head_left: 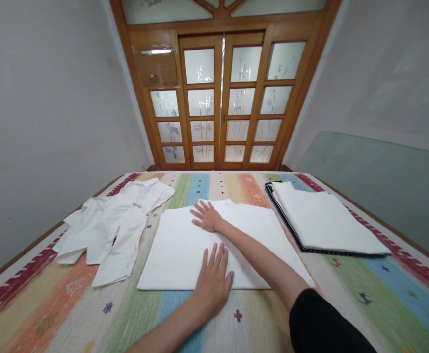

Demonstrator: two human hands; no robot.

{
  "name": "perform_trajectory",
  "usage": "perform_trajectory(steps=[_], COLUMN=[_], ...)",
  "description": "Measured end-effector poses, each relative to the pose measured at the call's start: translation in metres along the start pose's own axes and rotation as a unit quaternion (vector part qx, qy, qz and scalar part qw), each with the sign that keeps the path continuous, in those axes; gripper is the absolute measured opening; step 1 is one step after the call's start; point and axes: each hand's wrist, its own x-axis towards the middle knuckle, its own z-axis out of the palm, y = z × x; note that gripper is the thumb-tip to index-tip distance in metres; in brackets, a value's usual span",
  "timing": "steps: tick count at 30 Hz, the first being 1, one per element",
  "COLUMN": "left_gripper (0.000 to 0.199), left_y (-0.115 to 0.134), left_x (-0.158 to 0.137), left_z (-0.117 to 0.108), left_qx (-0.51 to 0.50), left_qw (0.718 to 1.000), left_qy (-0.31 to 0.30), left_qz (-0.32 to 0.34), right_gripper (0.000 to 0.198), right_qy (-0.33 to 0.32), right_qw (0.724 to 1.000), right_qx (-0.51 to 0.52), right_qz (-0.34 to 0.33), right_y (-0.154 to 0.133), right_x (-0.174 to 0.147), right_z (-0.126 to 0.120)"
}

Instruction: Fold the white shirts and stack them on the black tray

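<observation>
Clock centred on the folded white cloth, 12 toward the doors. Nearest: black sleeve [325, 321] at 5, on the right arm. Striped cover [133, 326] runs under everything, bare strip at 6. Left hand [213, 279] at 6: palm down, flattened, fingers extended, thumb out, grasping nothing; fingers on the cloth, heel over its near edge. Folded white cloth [177, 255] lies flat, mid-cover. Right hand [207, 217] at 11-12 on its far part: palm down, fingers fanned, grasping nothing. Loose white garments [120, 220] at 9-10, rumpled, apart from the cloth. Folded white stack [325, 220] at 2-3, black fabric [286, 215] showing beneath. Pale green panel [380, 181] at 2, against the wall. Farthest: wood-framed glass doors [220, 103] at 12.
</observation>
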Motion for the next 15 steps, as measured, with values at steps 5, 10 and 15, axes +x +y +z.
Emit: perform_trajectory(steps=[5, 10, 15], left_gripper=[0.06, 0.061, 0.061], left_y=[-0.01, -0.013, -0.015], left_x=[-0.006, -0.008, -0.011], left_z=[-0.011, -0.016, -0.014], left_qx=[0.004, 0.013, 0.025], left_qw=[1.0, 1.0, 0.999], left_qy=[0.005, 0.01, 0.023], left_qz=[0.022, 0.027, 0.023], right_gripper=[0.067, 0.088, 0.097], right_qy=[-0.016, -0.028, -0.05], right_qw=[0.999, 0.993, 0.986], right_qx=[0.008, 0.041, 0.054], right_qz=[0.039, 0.109, 0.148], right_y=[0.011, 0.027, 0.045], right_x=[0.007, 0.006, -0.001], right_z=[-0.002, -0.005, -0.007])
